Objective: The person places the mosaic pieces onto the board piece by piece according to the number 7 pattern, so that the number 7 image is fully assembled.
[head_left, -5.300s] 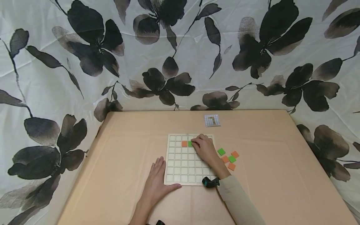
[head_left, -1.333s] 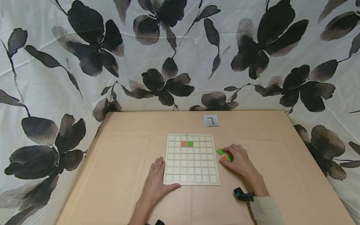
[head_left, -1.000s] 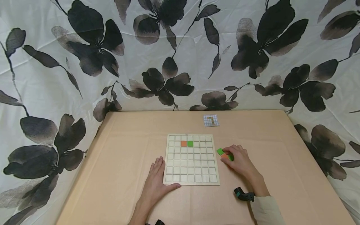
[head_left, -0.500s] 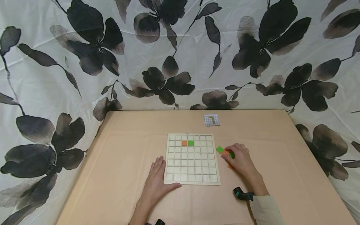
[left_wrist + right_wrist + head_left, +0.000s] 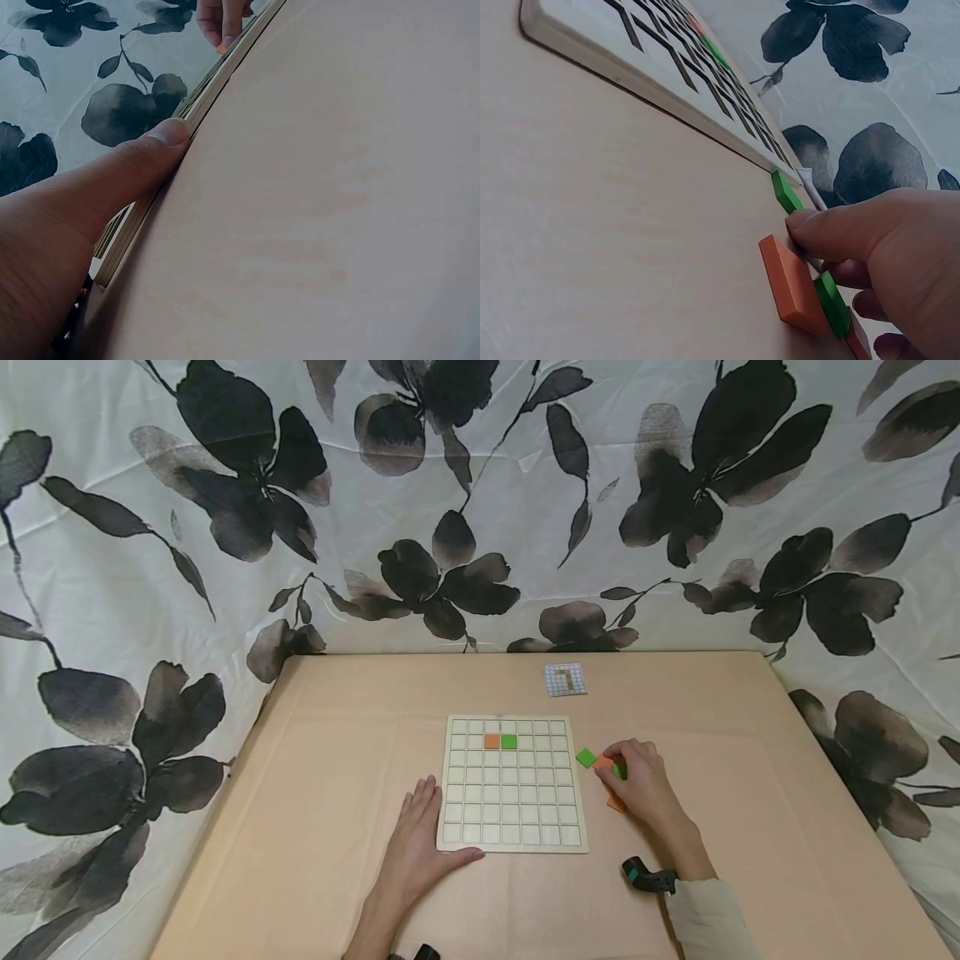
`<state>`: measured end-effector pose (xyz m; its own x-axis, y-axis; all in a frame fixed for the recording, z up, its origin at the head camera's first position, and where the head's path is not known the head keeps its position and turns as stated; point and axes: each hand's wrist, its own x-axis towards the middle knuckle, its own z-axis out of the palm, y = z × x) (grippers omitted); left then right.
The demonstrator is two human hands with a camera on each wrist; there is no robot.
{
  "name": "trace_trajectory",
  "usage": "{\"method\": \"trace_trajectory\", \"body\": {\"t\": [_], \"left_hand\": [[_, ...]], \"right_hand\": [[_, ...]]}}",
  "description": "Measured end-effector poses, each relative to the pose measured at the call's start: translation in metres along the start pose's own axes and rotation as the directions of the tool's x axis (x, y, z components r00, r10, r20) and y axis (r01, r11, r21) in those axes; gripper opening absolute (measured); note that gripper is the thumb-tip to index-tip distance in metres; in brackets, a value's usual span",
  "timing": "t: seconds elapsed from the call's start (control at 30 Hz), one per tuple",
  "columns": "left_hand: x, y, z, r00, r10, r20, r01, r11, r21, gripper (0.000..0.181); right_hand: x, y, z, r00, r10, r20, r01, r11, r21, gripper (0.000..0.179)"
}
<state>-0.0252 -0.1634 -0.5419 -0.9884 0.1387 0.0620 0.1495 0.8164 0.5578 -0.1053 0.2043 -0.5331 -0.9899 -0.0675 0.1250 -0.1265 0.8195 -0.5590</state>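
Observation:
A cream grid board (image 5: 517, 789) lies on the table, with an orange tile (image 5: 491, 742) and a green tile (image 5: 508, 742) side by side in its second row. My left hand (image 5: 420, 835) rests against the board's left side and near corner, fingers straight; its thumb (image 5: 142, 161) touches the near edge. To the right of the board, my right hand (image 5: 636, 777) pinches a loose orange tile (image 5: 602, 762) between thumb and finger. Around it lie a green tile (image 5: 786, 191), another green tile (image 5: 832, 304) and an orange tile (image 5: 791, 289). Another orange piece (image 5: 857, 337) is partly hidden by the fingers.
A small card (image 5: 566, 680) printed with a coloured grid pattern lies beyond the board on the tan table (image 5: 337, 718). White fabric (image 5: 540, 527) with dark flowers hangs behind the table. A black wrist camera (image 5: 647, 877) sits on the right wrist.
My right hand has left the green tile on the board and gone right to the loose tiles. The orange tile in its fingers has shifted slightly away from me. The left hand stays put.

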Motion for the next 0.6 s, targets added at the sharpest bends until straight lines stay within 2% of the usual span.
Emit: {"method": "trace_trajectory", "body": {"t": [0.6], "left_hand": [[-0.0005, 0.0007, -0.0001, 1.000, 0.011, -0.006, -0.011, 1.000, 0.011, 0.124]], "right_hand": [[0.0018, -0.0028, -0.0012, 1.000, -0.017, -0.002, 0.017, 1.000, 0.011, 0.021]]}}
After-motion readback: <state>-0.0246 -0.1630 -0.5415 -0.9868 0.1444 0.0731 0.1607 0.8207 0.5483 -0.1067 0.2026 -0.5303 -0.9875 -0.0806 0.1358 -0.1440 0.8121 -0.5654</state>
